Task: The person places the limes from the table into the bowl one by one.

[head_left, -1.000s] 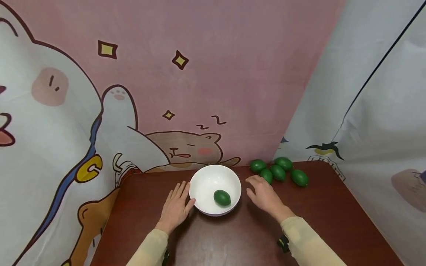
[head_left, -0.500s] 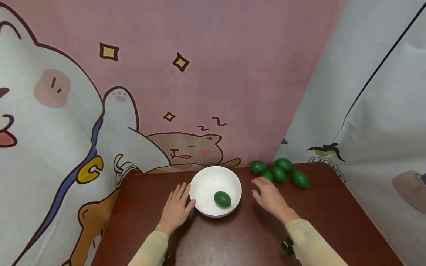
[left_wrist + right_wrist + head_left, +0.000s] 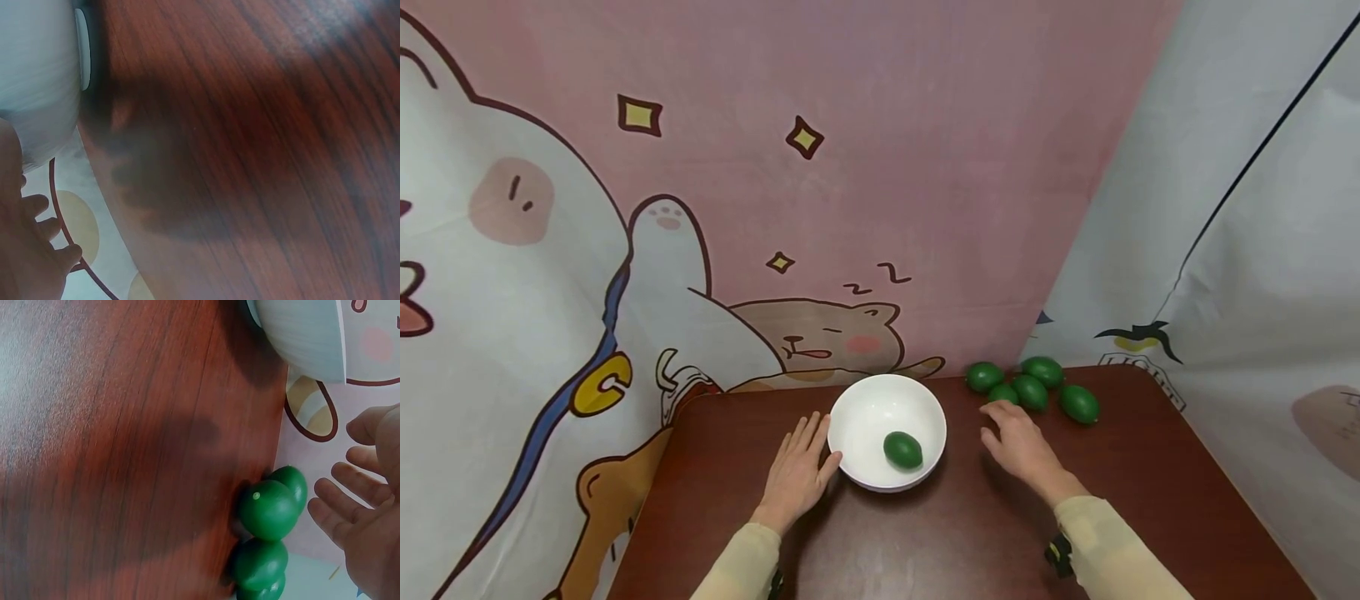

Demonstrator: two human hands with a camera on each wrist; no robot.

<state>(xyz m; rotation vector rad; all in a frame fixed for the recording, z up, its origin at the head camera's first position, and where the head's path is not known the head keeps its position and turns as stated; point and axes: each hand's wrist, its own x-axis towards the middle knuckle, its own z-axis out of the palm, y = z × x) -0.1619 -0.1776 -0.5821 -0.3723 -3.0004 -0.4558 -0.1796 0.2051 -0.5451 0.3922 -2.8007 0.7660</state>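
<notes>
A white bowl (image 3: 865, 417) stands near the back of the table with one green lime (image 3: 902, 450) lying inside it. My left hand (image 3: 797, 467) is at the bowl's left side, fingers straight and touching its outer wall; the left wrist view has the bowl (image 3: 37, 69) above the fingers. My right hand (image 3: 1021, 443) hovers over the table between the bowl and a group of several limes (image 3: 1030, 392), holding nothing. In the right wrist view its fingers (image 3: 350, 481) are loosely spread beside the limes (image 3: 269, 509). One lime is partly hidden behind that hand in the head view.
The dark red-brown wooden table (image 3: 880, 550) ends at a cloth backdrop (image 3: 955, 167) with cartoon animals, just behind the bowl and limes. Another pale cloth (image 3: 1262, 317) hangs along the right side.
My right hand has moved to the right, away from the bowl and toward the front of the limes. My left hand stays at the bowl, and the lime inside has not moved.
</notes>
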